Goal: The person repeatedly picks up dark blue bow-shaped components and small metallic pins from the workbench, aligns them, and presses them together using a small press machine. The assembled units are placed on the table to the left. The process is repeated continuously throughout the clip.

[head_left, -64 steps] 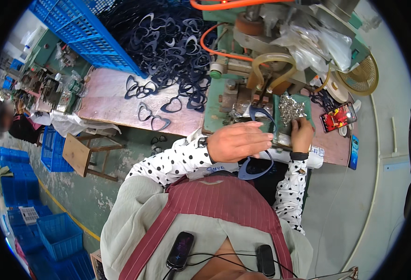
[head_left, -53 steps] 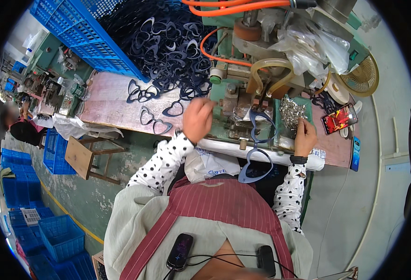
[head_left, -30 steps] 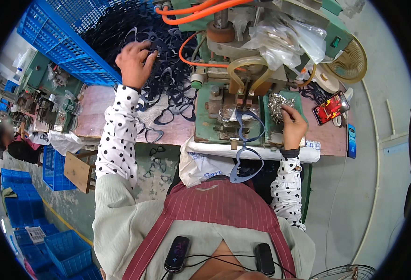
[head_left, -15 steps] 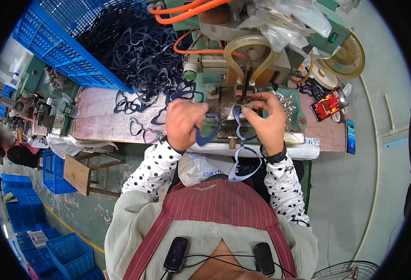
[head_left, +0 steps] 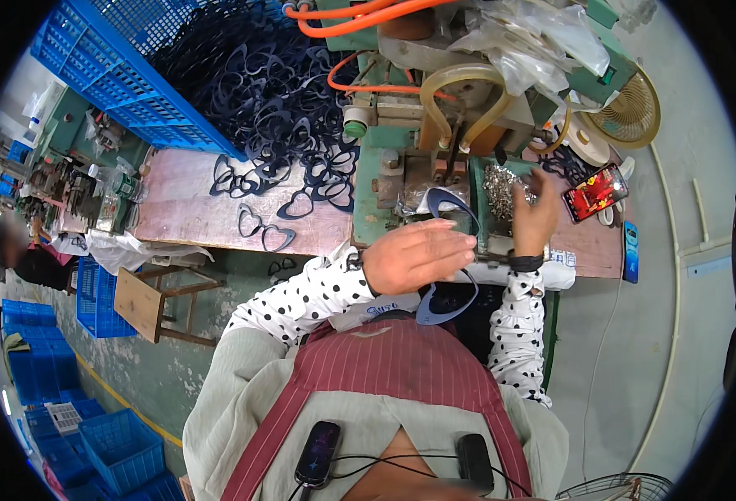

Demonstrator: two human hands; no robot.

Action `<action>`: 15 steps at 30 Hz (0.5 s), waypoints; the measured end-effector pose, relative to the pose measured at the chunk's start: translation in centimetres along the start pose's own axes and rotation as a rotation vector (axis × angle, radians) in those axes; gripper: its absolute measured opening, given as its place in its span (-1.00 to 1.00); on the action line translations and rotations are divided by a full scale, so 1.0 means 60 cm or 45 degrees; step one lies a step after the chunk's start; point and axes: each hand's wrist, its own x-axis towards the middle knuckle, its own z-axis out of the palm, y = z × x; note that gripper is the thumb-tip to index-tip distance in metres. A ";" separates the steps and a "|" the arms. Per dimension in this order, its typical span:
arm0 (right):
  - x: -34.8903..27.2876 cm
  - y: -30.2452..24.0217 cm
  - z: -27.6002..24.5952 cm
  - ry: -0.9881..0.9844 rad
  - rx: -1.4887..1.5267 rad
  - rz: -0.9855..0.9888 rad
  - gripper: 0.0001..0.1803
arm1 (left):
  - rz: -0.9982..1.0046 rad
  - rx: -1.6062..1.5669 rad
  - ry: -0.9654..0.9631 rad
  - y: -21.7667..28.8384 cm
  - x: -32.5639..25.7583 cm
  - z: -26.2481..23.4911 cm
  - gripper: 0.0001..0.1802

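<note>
My left hand (head_left: 418, 257) reaches across to the front of the green bench machine (head_left: 376, 171), its fingers straight and close together. It grips the middle of a navy plastic eyeglass frame (head_left: 447, 316); one loop shows above the hand near the press, the other below it, and the thumb is hidden. To the right, my right hand (head_left: 535, 215) is over a heap of small shiny metal parts (head_left: 502, 190), its thumb and forefinger apart. Nothing is visible between those fingers.
Many navy frames lie in a heap (head_left: 259, 92) beside a blue crate (head_left: 126, 83) at the back left. Two loose loops (head_left: 266, 231) rest near the table's front edge. A phone (head_left: 595, 194) and a round fan (head_left: 631, 108) stand right. A wooden stool (head_left: 155, 305) is at left.
My left hand has let go of another frame and moved right onto the frame at the machine. My right hand has left that frame and moved right to the metal parts.
</note>
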 end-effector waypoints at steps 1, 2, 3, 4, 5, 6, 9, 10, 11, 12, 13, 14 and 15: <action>-0.007 0.048 0.003 -0.110 0.073 0.151 -0.62 | 0.009 0.008 -0.005 -0.002 -0.004 0.001 -0.55; -0.016 0.086 0.002 -0.220 0.147 0.301 -0.67 | -0.004 0.013 -0.003 -0.001 -0.003 0.002 -0.55; -0.023 0.107 -0.004 -0.264 0.226 0.281 -0.69 | -0.016 0.019 0.000 0.002 -0.001 0.002 -0.55; -0.033 0.125 -0.010 -0.309 0.306 0.260 -0.72 | -0.030 0.026 0.003 0.003 0.001 0.003 -0.55; -0.038 0.112 -0.025 -0.359 0.277 0.311 -0.75 | -0.035 0.027 0.018 0.002 -0.001 0.004 -0.55; -0.043 0.090 -0.041 -0.383 0.121 0.251 -0.73 | -0.040 0.027 0.028 0.003 -0.001 0.005 -0.55; -0.060 0.082 -0.033 -0.324 -0.384 -0.138 -0.75 | -0.049 0.017 0.052 0.005 0.002 0.005 -0.55; -0.061 0.073 -0.019 -0.339 -0.415 -0.128 -0.76 | -0.051 0.011 0.059 0.006 0.004 0.006 -0.55; -0.059 0.068 -0.005 -0.348 -0.452 -0.117 -0.77 | -0.056 0.007 0.070 0.006 0.004 0.009 -0.56; -0.053 0.077 0.004 -0.333 -0.346 -0.088 -0.79 | -0.058 0.012 0.062 0.007 0.003 0.009 -0.56; -0.047 0.096 0.013 -0.317 -0.242 -0.059 -0.81 | -0.058 0.017 0.055 0.007 0.001 0.010 -0.56; -0.038 0.099 0.015 -0.295 -0.140 -0.029 -0.83 | -0.054 0.018 0.048 0.007 0.002 0.012 -0.56; -0.035 0.100 0.014 -0.286 -0.084 0.020 -0.87 | -0.067 0.059 0.033 0.009 0.003 0.011 -0.57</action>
